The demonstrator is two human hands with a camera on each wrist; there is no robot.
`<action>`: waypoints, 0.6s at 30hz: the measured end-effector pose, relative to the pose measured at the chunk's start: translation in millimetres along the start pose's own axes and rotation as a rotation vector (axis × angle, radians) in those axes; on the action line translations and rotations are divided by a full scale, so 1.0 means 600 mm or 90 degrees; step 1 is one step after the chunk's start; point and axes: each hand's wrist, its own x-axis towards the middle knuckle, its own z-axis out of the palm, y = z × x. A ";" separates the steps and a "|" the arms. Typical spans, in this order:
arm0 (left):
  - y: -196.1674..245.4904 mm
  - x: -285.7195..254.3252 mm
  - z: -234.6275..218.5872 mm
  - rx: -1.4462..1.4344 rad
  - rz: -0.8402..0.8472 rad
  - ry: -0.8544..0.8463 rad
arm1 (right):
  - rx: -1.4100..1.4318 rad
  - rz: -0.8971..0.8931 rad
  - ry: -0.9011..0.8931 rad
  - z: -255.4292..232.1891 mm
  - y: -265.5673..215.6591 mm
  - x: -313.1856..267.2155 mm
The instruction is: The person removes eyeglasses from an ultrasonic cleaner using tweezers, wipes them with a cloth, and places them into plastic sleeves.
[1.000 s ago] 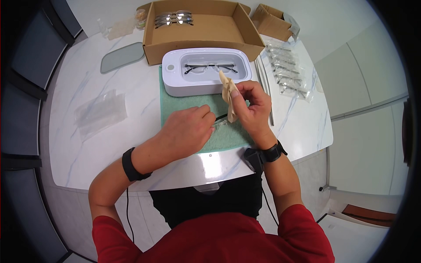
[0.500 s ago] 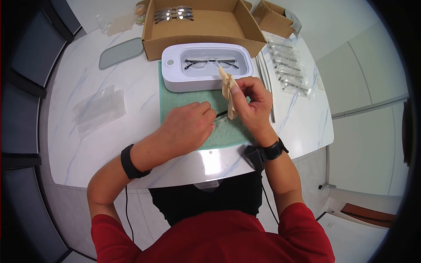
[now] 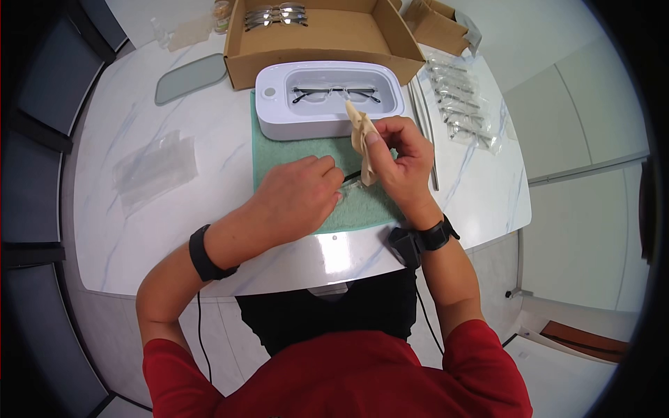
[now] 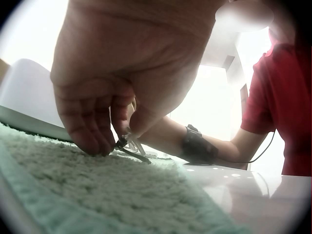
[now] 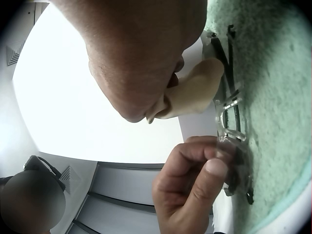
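Note:
My left hand (image 3: pixel 296 195) pinches a pair of eyeglasses (image 5: pixel 237 136) low over the green towel (image 3: pixel 279 150). In the right wrist view, its thumb and forefinger grip one side of the clear frame, and dark temples lie along the towel. From above, the left hand covers most of this pair; a black temple (image 3: pixel 352 177) shows between the hands. My right hand (image 3: pixel 404 164) pinches a crumpled beige cloth (image 3: pixel 362 143) between thumb and fingers, just right of the glasses. Beyond the hands, a white cleaning machine (image 3: pixel 300 130) has another pair of glasses (image 3: pixel 337 90) in its basin.
Behind the machine stands a cardboard box (image 3: pixel 327 61) with several glasses (image 3: pixel 276 15) at its left. Bagged glasses (image 3: pixel 460 104) line the table's right side, past thin metal strips (image 3: pixel 425 129). Clear bags (image 3: pixel 155 171) and a grey lid (image 3: pixel 191 78) lie at left.
The head view has tilted slightly, so the table things sit a little higher in it. Both hands keep their hold on the glasses and the cloth, almost in place.

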 end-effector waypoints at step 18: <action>-0.003 0.000 0.001 0.004 0.002 -0.004 | -0.004 0.002 -0.006 0.001 0.003 -0.001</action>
